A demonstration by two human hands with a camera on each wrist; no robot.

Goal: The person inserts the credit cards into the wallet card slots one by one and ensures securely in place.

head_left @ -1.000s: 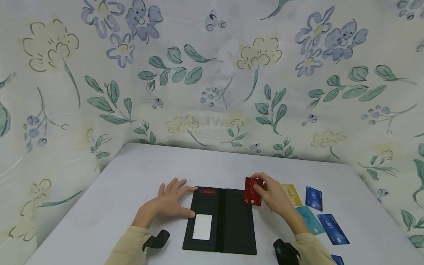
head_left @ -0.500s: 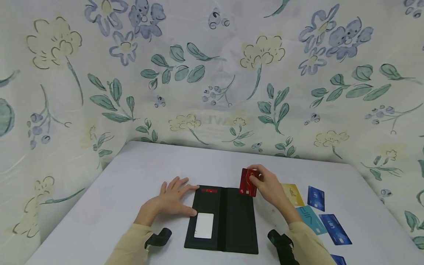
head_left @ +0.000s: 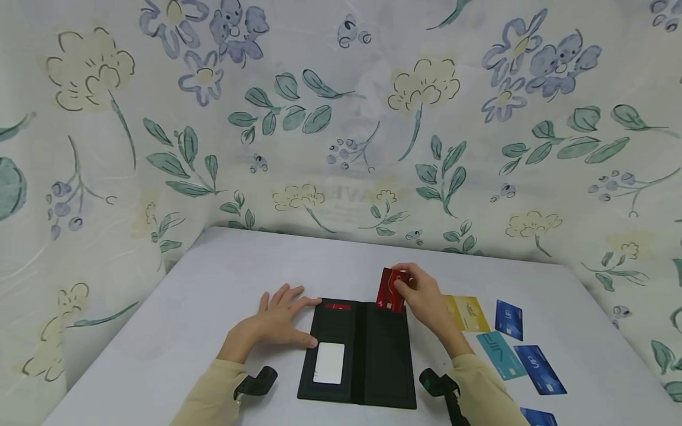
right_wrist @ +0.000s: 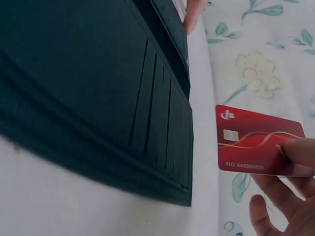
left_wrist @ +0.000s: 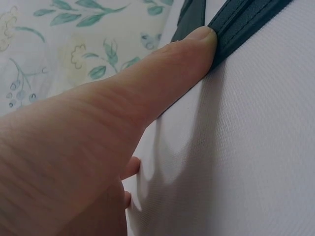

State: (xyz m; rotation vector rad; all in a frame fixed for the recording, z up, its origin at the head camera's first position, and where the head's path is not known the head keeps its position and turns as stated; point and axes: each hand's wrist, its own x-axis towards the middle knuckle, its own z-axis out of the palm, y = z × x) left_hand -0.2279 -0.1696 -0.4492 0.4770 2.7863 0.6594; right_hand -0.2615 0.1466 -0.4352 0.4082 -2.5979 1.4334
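A black card wallet (head_left: 386,361) lies spread flat on the table. My left hand (head_left: 274,319), fingers splayed, touches its left edge; the left wrist view shows the thumb (left_wrist: 192,49) against the wallet's edge (left_wrist: 246,29). My right hand (head_left: 426,302) pinches a red bank card (head_left: 391,290) between thumb and fingers at the wallet's upper right edge. In the right wrist view the card (right_wrist: 256,140) appears apart from the right panel's slots (right_wrist: 160,118), chip and number showing. The wallet's left panel has a white rectangle (head_left: 329,363) and a red strip (head_left: 338,306) near its top.
Right of the wallet lie yellow cards (head_left: 471,313), a teal card (head_left: 501,355) and several blue cards (head_left: 540,369), one cut off at the bottom edge. A floral sheet (head_left: 341,118) rises behind the white table (head_left: 298,254).
My right hand has carried the red card up and left, from the right panel's upper right corner to its top edge. More of the yellow cards shows. The left hand stays put.
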